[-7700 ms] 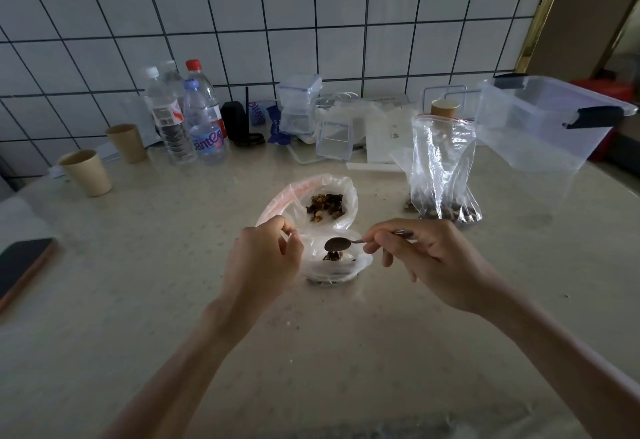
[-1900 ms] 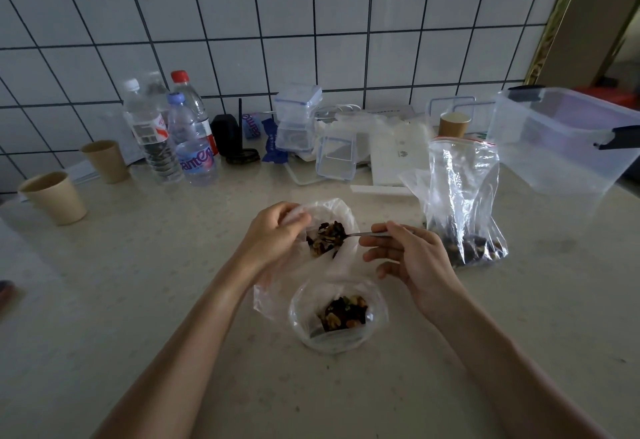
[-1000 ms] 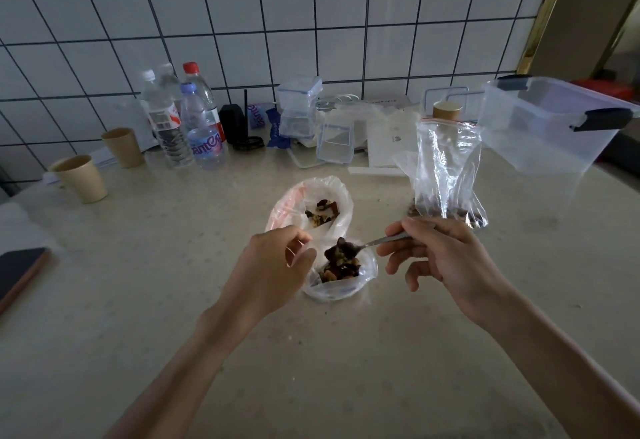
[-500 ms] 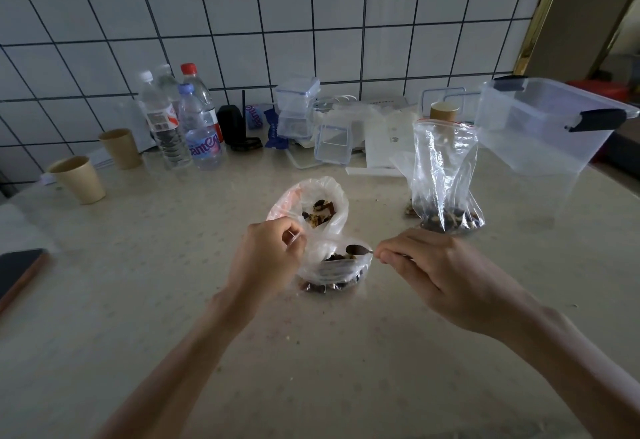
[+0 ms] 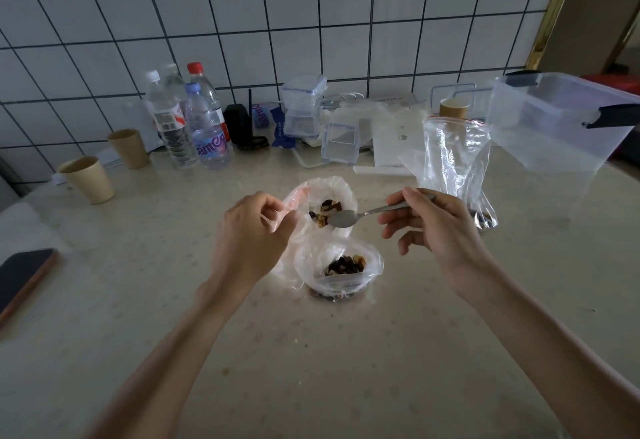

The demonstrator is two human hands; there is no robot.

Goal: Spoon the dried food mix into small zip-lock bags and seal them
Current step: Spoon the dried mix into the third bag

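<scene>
Head view: a pale speckled tabletop (image 5: 138,300) is seen from above, with a tiled wall behind it. At the far right a clear storage box (image 5: 561,127) is placed, and beside it a tall zip-lock bag (image 5: 453,161) stands upright with a little mix at its bottom. In the middle, the larger source bag (image 5: 322,192) lies open, and just in front of it the small zip-lock bag (image 5: 339,265) stands open with dried mix (image 5: 346,265) inside. The rim of the source bag is pinched by the left hand (image 5: 252,234), with fingers curled. The spoon (image 5: 360,215) is gripped at its handle by the right hand (image 5: 433,227); its long axis runs nearly left to right, the bowl pointing left into the mouth of the source bag and looking empty. Half a second ago the spoon was held low over the small bag; now it is raised and moved back to the source bag, and the left hand has shifted from the small bag to the source bag.
</scene>
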